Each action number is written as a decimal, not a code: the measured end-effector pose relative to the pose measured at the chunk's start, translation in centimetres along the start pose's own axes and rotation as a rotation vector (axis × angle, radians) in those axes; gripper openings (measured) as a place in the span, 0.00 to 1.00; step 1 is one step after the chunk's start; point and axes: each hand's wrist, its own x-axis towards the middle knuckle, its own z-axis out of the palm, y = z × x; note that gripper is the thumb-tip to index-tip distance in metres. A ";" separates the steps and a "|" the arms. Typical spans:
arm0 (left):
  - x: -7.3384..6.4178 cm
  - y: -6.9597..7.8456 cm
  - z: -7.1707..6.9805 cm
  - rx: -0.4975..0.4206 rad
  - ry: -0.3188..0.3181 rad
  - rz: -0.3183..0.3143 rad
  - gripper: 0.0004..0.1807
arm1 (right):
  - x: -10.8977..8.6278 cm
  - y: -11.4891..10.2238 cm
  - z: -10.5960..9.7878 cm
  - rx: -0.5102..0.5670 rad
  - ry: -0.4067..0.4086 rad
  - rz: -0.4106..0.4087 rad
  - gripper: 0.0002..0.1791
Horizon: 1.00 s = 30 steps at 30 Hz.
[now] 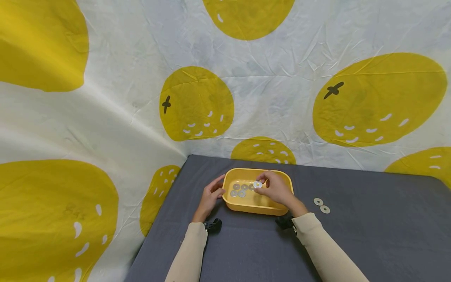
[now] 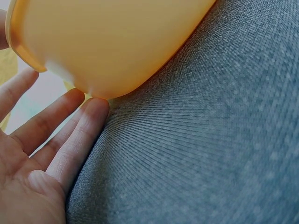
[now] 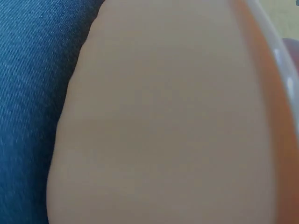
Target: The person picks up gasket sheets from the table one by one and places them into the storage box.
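Note:
My right hand (image 1: 276, 189) is over a yellow plastic bin (image 1: 258, 209), pinching a flat metal washer (image 1: 257, 184) between thumb and fingers. Beneath it, several similar washers (image 1: 241, 194) lie flat on the bin's floor in two rows, one partly covered by the held washer. At the bin's left end is my left hand (image 1: 210, 196). Its fairly straight fingers (image 2: 77, 140) touch the outer wall low down, and the thumb is near the rim. The right wrist view is filled by the bin's outer wall (image 3: 163, 112), so the right fingers' grip is hidden there.
Two more washers (image 1: 322, 205) lie on the dark grey cloth-covered table (image 1: 370, 219), right of the bin. A white sheet (image 1: 275, 86) printed with yellow fruit hangs behind the table and along its left side.

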 end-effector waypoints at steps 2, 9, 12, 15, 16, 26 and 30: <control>0.0 0.0 0.0 -0.001 -0.003 -0.002 0.31 | 0.1 -0.1 0.3 0.020 -0.009 0.008 0.16; 0.1 0.0 -0.1 0.003 -0.007 0.011 0.31 | 0.6 0.0 1.2 0.043 -0.021 0.020 0.16; 0.1 0.0 -0.1 -0.001 -0.015 0.019 0.32 | 0.8 -0.1 1.5 0.060 -0.029 0.031 0.16; 0.1 0.0 -0.1 -0.007 -0.018 0.019 0.32 | 1.0 -0.1 1.7 0.074 -0.038 0.041 0.16; 0.1 0.0 0.0 -0.007 -0.019 0.020 0.32 | 1.0 -0.1 1.8 0.078 -0.040 0.043 0.16; -0.2 0.9 -0.2 -0.016 -0.046 0.009 0.32 | 1.8 -0.1 3.0 0.097 -0.038 0.071 0.17; -0.8 2.6 -0.4 -0.056 -0.092 -0.002 0.32 | 2.1 0.2 3.6 0.062 -0.037 0.081 0.16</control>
